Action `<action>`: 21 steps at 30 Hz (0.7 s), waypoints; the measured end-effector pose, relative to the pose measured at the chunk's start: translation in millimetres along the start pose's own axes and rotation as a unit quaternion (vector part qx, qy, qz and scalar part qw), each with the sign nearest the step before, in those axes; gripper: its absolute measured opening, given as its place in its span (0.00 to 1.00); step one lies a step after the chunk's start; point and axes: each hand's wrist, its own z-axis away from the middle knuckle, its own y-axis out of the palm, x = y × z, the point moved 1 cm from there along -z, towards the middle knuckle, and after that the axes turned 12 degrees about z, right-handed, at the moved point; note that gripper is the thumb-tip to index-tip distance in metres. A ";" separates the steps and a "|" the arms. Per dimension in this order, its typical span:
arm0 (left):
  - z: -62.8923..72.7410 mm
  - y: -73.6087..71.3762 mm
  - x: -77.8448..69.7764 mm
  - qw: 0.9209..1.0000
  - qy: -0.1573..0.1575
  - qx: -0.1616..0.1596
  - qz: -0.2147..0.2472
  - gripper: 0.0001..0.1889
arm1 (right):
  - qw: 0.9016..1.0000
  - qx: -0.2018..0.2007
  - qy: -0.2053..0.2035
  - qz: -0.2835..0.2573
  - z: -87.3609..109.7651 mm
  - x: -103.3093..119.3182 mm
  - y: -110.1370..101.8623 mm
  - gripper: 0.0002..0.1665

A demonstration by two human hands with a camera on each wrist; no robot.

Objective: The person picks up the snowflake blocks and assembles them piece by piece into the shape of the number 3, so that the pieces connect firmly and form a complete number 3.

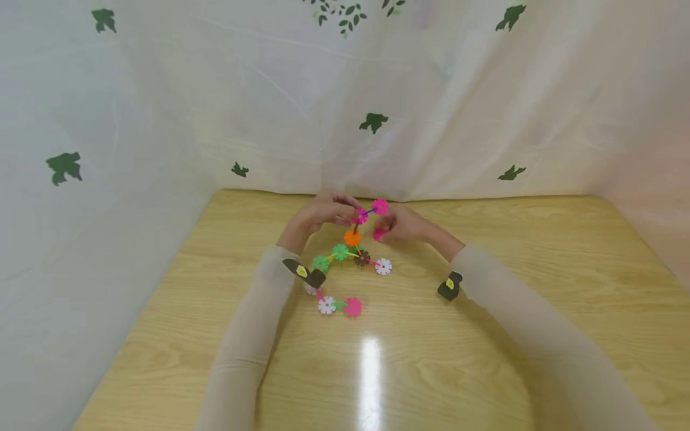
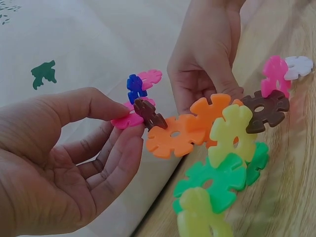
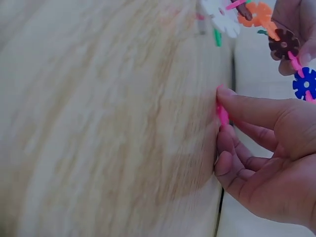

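A chain of interlocked plastic snowflake discs curves over the table, with an orange disc [image 1: 353, 237], a green disc [image 1: 340, 252], a dark brown disc [image 1: 363, 258] and a white disc [image 1: 383, 266] among them. My left hand [image 1: 329, 209] pinches a pink disc [image 2: 129, 117] of the chain between thumb and fingers. Beyond that pinch, a blue disc [image 2: 135, 88] joins another pink disc [image 1: 380, 206] at the raised end. Just to the right, my right hand [image 1: 404, 224] pinches a loose pink disc [image 3: 222, 112] by its edges, close to the tabletop.
The chain's near end, with a white disc [image 1: 326, 305] and a pink disc [image 1: 353, 307], lies on the wooden table [image 1: 431, 371]. A pale curtain [image 1: 431, 90] with dark green bird shapes hangs along the table's back edge and sides.
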 end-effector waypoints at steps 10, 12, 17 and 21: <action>-2.3 1.8 0.2 1.000 -0.011 -0.006 0.015 0.13 | 0.992 -0.058 0.076 -0.078 20.1 -8.5 -10.7 0.15; -2.9 2.3 0.6 1.000 -0.010 -0.007 0.019 0.13 | 0.988 -0.082 0.084 -0.100 25.1 -9.1 -15.6 0.13; -2.0 4.4 0.3 1.000 -0.008 -0.003 0.021 0.13 | 0.972 -0.141 0.092 -0.161 35.0 -6.6 -25.5 0.14; -0.7 4.2 -1.2 1.000 -0.005 -0.002 0.018 0.13 | 0.962 -0.173 0.081 -0.194 37.3 -2.2 -29.4 0.15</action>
